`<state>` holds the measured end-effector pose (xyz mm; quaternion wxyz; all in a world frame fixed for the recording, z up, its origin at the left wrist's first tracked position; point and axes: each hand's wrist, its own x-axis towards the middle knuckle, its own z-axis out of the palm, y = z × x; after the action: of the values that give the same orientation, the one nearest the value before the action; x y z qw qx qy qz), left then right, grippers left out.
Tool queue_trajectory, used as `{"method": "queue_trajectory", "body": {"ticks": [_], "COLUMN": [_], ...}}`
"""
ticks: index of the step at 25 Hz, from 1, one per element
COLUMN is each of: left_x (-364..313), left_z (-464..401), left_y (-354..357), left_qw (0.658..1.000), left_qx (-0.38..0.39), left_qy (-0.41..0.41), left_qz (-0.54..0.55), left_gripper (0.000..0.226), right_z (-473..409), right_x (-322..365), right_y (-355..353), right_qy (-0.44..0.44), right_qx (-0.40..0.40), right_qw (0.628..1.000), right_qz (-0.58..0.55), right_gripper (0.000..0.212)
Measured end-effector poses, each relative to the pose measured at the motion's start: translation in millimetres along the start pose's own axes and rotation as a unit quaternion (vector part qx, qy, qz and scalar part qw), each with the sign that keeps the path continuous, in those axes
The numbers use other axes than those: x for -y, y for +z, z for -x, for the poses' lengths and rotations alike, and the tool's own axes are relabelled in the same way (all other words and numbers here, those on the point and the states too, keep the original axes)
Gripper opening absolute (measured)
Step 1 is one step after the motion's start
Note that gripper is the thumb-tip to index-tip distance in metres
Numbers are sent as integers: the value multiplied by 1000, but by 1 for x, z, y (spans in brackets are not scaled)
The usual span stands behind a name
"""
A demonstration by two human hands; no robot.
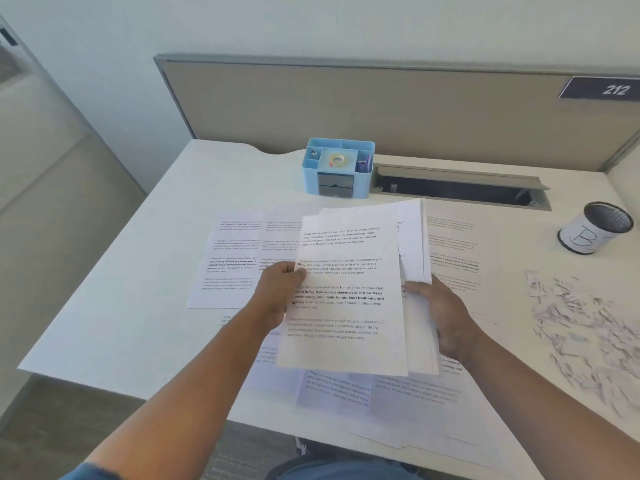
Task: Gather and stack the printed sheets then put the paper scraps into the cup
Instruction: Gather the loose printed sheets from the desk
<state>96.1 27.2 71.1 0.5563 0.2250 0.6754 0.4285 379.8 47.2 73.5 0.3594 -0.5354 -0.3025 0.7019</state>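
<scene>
white sheets (346, 299), long axis pointing away, gripped by l hand (277, 289) & r hand (440, 317).

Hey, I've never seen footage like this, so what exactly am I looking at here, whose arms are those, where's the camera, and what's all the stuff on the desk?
No machine here: a person wears one wide-angle camera on the head, looking down at both bare arms. The left hand and right hand hold a bundle of printed sheets by its side edges, lifted above the white desk. More loose sheets lie flat around and under it. At right sits a pile of paper scraps, and beyond it a mesh cup with a paper label. At the back stands a blue desk organizer holding a tape roll.
</scene>
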Motion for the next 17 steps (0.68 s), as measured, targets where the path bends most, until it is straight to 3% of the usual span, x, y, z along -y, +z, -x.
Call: {"method": "queue_trajectory", "body": {"ticks": [4, 6, 13, 17], "left_x": [1, 3, 4, -1], "left_z": [2, 0, -7, -12], "left_y": [3, 2, -3, -12], "left_qw": [998, 996, 997, 996], "left_qx": [34, 60, 75, 80], "left_qy": [-28, -37, -17, 28], "left_qz": [46, 49, 32, 12], "left_gripper": [17, 21, 22, 20], "right_z": [2, 3, 2, -6], "right_x": [1, 0, -1, -2], "right_y": [7, 12, 34, 39], "right_qy": [-34, -43, -40, -71], "right_qx": [3, 18, 73, 61], "right_qw": [999, 997, 994, 988], "right_qz": [32, 56, 67, 121], "right_gripper": [71, 78, 28, 25]}}
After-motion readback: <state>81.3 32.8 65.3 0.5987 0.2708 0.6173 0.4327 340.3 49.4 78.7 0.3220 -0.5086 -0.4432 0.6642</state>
